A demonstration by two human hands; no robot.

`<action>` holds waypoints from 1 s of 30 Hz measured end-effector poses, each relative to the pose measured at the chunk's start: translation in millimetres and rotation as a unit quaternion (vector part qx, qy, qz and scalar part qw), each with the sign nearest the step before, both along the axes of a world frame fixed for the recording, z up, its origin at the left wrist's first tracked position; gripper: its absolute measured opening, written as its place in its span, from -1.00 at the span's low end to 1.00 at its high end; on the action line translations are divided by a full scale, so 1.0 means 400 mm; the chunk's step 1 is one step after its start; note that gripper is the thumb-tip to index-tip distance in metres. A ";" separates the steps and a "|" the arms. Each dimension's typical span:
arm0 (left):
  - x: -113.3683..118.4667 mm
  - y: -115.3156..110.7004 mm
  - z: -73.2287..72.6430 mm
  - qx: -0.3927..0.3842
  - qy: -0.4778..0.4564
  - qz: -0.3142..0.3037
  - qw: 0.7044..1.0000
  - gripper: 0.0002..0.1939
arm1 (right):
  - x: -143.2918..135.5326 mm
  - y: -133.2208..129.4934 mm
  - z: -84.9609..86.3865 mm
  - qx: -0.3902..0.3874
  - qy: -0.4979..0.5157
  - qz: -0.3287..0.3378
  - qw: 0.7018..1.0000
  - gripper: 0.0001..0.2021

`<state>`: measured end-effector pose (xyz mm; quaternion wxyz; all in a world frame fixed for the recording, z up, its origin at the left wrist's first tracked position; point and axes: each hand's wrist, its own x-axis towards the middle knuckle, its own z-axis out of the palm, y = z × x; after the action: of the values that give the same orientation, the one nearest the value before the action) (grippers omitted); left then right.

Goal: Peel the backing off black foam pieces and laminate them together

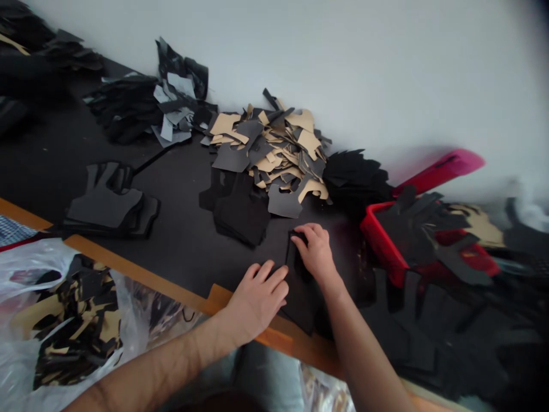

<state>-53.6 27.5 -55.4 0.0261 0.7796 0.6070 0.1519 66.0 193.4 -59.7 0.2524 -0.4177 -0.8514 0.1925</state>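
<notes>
My left hand (261, 298) lies flat near the table's front edge, fingers stretched out and a little apart, holding nothing that I can see. Just right of it is a black flat cut piece (299, 300) on the dark tabletop. My right hand (316, 250) is closed at the far end of that piece, thumb and fingertips pinching its edge. Beyond my hands sits a small stack of black fabric-like pieces (241, 214). Behind that rises a heap of grey and tan cut pieces (274, 146).
Shaped grey pieces (105, 197) are stacked at left. A red basket (386, 243) of dark pieces stands at right, with a pink object (446, 169) behind it. Black pieces (355, 174) pile against the white wall (364, 68). Plastic bags (132, 309) of scraps stand below the table's front edge.
</notes>
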 end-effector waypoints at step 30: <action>0.010 -0.003 0.098 -0.042 -0.586 0.182 0.788 -0.72 | 0.046 -0.220 0.202 -0.080 0.086 0.070 0.991 -0.56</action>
<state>-49.6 26.2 -16.1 0.3811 0.4140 0.6116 0.5562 84.5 105.5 21.1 0.2768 -0.3578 -0.8353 0.3124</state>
